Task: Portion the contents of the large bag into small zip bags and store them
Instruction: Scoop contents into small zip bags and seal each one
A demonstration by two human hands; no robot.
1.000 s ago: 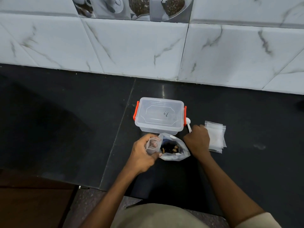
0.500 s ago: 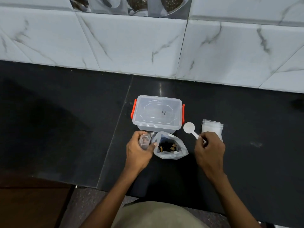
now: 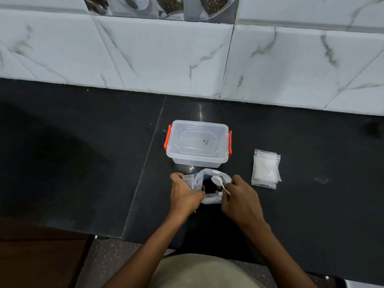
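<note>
The large clear bag (image 3: 212, 199) stands open on the black counter, dark contents showing inside. My left hand (image 3: 185, 194) grips a small zip bag (image 3: 188, 178) against the large bag's left side. My right hand (image 3: 241, 199) pinches the handle of a white plastic spoon (image 3: 218, 181), whose bowl hangs over the large bag's mouth. A stack of empty small zip bags (image 3: 265, 169) lies to the right. Behind the large bag sits a clear lidded storage box (image 3: 198, 142) with orange clips, closed.
The black counter (image 3: 83, 163) meets a white marble-tile wall (image 3: 187, 55) at the back. Its front edge runs just below my hands, with a brown surface (image 3: 41, 262) lower left.
My right hand picked up the spoon from beside the box and brought it left over the large bag's mouth. My left hand kept hold of the small bag.
</note>
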